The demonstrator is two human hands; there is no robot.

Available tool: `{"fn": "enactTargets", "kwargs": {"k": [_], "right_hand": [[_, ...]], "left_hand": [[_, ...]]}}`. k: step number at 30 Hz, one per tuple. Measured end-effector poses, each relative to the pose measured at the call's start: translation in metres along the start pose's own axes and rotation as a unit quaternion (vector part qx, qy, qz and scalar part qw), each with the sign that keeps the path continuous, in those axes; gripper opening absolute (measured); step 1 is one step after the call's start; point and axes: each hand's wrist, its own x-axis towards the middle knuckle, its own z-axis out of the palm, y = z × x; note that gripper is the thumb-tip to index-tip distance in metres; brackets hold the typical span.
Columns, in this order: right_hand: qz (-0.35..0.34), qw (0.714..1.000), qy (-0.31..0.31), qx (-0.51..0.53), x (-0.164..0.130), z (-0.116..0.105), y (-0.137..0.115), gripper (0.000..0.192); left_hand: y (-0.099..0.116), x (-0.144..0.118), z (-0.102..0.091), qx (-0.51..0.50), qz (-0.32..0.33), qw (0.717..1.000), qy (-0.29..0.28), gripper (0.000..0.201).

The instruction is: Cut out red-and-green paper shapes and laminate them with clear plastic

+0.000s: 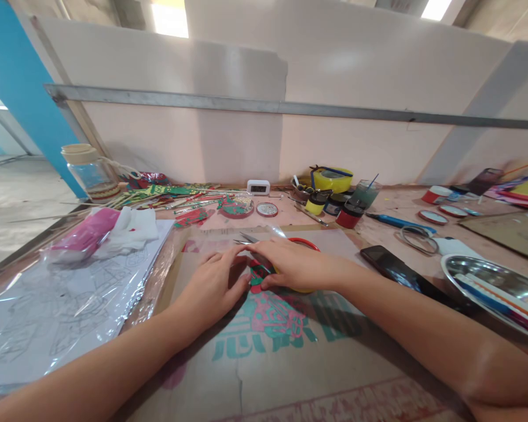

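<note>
Head view: left hand (211, 284) flat, fingers spread, pressing red-green paper cutout (259, 274) at desk (391, 205) centre. Right hand (297, 265) fingers curled, pinching same cutout. Scissors (246, 239) just behind hands; phone (389, 264) near right edge.

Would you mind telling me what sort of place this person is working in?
Probably a craft or art workbench in a workshop. Small paint jars and painted sticks crowd the back of the table, and both the left hand and right hand press on a small red-and-green piece.
</note>
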Motion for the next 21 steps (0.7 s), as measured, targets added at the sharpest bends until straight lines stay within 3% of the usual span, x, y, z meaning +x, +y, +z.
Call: {"fn": "enactTargets", "kwargs": {"k": [4,6,10,14,18,21], "right_hand": [[-0.007,1.0,0.008,0.008,-0.001,0.005,0.007,0.071],[-0.009,1.0,0.019,0.01,0.0,0.007,0.01,0.072],[0.004,0.999,0.04,0.011,0.002,0.008,0.012,0.059],[0.009,0.997,0.065,0.044,0.003,0.004,0.006,0.014],[0.007,0.987,0.097,0.127,0.002,0.0,-0.008,0.017],[0.013,0.976,0.148,0.159,-0.001,-0.007,-0.018,0.019]], "left_hand": [[-0.007,0.002,0.005,-0.157,-0.006,0.988,-0.003,0.045],[-0.009,0.002,0.006,-0.187,0.008,0.982,0.012,0.045],[-0.006,0.001,0.004,-0.129,0.03,0.991,0.02,0.045],[-0.002,0.002,0.0,-0.125,-0.007,0.992,0.014,0.045],[0.002,0.003,-0.006,-0.107,-0.013,0.992,-0.065,0.023],[0.006,0.004,-0.013,-0.114,-0.022,0.991,-0.063,0.027]]}}
